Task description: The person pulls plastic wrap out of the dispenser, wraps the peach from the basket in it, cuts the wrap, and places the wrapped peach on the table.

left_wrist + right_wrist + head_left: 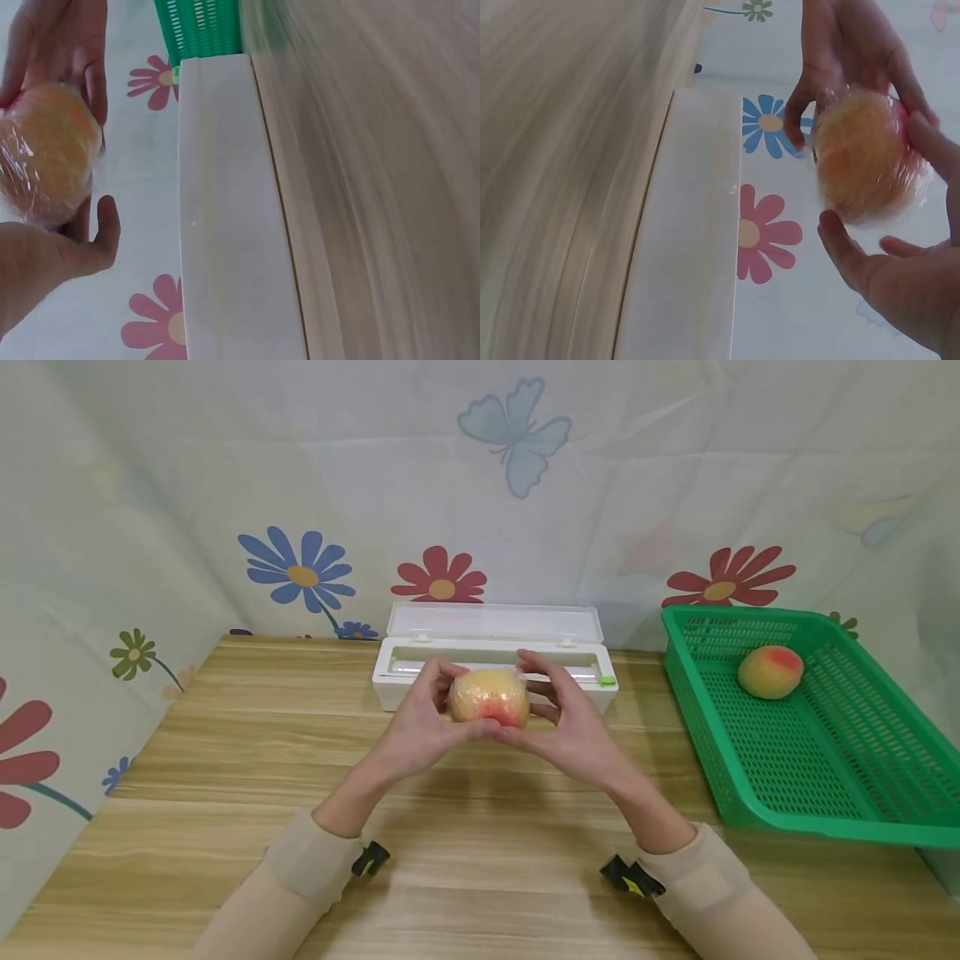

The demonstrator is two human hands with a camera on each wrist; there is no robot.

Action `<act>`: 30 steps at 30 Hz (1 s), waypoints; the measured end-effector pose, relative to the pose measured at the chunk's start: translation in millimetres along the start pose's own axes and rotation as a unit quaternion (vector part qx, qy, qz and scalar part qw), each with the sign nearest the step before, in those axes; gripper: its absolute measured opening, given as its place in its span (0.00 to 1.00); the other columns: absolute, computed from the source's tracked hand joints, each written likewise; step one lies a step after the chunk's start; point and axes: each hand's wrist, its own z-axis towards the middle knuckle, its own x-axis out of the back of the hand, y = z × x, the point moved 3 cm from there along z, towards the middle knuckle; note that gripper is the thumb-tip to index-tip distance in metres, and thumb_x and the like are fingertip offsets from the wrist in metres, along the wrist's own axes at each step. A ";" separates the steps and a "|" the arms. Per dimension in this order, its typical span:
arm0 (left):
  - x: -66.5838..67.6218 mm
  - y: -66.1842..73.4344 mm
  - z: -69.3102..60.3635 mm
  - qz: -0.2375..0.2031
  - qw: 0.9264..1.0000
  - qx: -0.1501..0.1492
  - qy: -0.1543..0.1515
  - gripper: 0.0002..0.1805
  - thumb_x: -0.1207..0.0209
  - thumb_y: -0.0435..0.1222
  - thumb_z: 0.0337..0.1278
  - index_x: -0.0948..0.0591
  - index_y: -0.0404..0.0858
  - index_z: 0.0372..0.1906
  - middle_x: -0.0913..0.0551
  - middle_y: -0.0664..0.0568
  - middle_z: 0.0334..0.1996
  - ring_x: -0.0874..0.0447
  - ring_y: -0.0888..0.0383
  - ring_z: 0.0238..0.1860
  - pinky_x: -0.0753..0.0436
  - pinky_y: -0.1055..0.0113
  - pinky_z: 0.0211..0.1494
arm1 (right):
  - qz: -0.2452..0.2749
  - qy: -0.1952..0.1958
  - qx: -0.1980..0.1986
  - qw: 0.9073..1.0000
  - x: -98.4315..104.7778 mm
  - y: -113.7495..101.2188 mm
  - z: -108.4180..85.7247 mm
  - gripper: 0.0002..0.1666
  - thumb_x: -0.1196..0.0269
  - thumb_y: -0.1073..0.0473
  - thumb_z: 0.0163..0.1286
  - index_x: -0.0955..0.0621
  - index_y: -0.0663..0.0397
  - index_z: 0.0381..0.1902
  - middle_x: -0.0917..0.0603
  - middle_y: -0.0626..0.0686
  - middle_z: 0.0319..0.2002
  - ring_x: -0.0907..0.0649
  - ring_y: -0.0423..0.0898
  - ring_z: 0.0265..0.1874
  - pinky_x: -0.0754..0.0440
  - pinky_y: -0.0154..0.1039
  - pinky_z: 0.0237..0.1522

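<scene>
A yellow peach with a red blush (491, 693) is wrapped in clear film and held up between both hands. My left hand (416, 731) grips its left side, and my right hand (577, 735) grips its right side. The thumbs meet at the near side of the fruit. In both wrist views, the film on the peach (49, 154) looks shiny and creased. Just behind the hands stands a white cling film dispenser (388, 692), its clear lid (495, 622) raised and a film roll inside. The hands hide part of its front.
A green plastic basket (693, 727) sits at the right of the wooden table (247, 760), with one peach (771, 672) lying in it. Behind the table hangs a white cloth (375, 477) printed with flowers and a butterfly. Black devices are strapped at both wrists.
</scene>
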 end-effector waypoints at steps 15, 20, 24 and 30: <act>1.9 -1.7 0.7 0.014 1.000 0.017 0.019 0.33 0.23 0.40 0.54 0.32 0.38 0.55 0.23 0.45 0.53 0.21 0.48 0.49 0.16 0.58 0.50 | -0.073 -0.053 0.037 0.995 -9.1 -1.2 1.3 0.44 0.31 0.54 0.71 0.36 0.62 0.78 0.30 0.55 0.70 0.25 0.50 0.64 0.22 0.50 0.61; 0.6 -2.5 2.1 -0.004 1.000 0.019 0.003 0.29 0.32 0.46 0.66 0.32 0.38 0.62 0.19 0.43 0.54 0.19 0.48 0.51 0.17 0.58 0.53 | -0.024 -0.044 0.025 0.998 -2.6 0.7 1.4 0.34 0.34 0.60 0.74 0.30 0.60 0.73 0.25 0.55 0.63 0.22 0.51 0.58 0.19 0.44 0.58; 0.9 -1.5 3.5 -0.024 0.999 0.006 0.021 0.25 0.49 0.46 0.80 0.32 0.35 0.69 0.22 0.41 0.60 0.22 0.48 0.59 0.19 0.55 0.59 | 0.000 -0.017 0.020 1.000 2.3 1.9 2.2 0.28 0.35 0.61 0.75 0.27 0.61 0.69 0.23 0.56 0.58 0.20 0.53 0.54 0.17 0.41 0.54; 2.0 4.2 2.8 -0.032 0.993 -0.004 0.114 0.19 0.50 0.38 0.81 0.27 0.28 0.63 0.23 0.39 0.54 0.21 0.46 0.53 0.16 0.59 0.53 | -0.013 0.057 0.023 0.998 5.4 5.1 2.8 0.32 0.35 0.60 0.75 0.29 0.60 0.73 0.25 0.58 0.61 0.21 0.52 0.59 0.18 0.39 0.55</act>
